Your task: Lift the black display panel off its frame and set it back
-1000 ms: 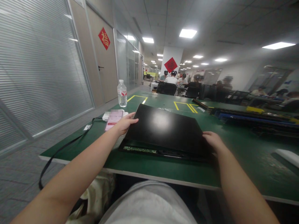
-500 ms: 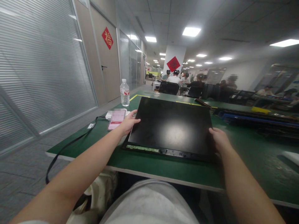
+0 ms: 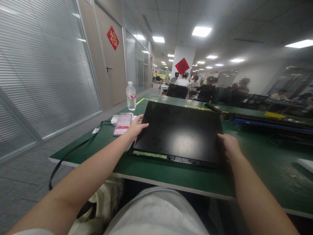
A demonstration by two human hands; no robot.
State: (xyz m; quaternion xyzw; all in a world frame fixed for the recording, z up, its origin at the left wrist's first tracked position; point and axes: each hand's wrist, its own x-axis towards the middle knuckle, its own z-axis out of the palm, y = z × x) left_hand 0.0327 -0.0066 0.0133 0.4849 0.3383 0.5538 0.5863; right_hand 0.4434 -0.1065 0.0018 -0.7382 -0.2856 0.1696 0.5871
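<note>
A black flat display panel (image 3: 181, 130) lies over the green table in front of me, its far edge tilted away. Along its near edge a green circuit strip (image 3: 150, 155) and dark frame parts show. My left hand (image 3: 137, 127) grips the panel's left edge, thumb on the front face, the other fingers partly behind the edge. On the right edge, my right hand (image 3: 229, 146) holds the panel with its thumb on the front; its remaining fingers are mostly hidden. Whether the panel touches the parts beneath it I cannot tell.
A phone (image 3: 123, 124) and a water bottle (image 3: 131, 96) stand left on the green table (image 3: 171, 178). A black strap (image 3: 73, 150) hangs over the left edge. Dark and blue strips (image 3: 254, 125) are stacked at the right. Several people sit farther back.
Both hands keep their hold on the display panel. The right thumb sits slightly farther in on the panel's face; the view has shifted a little.
</note>
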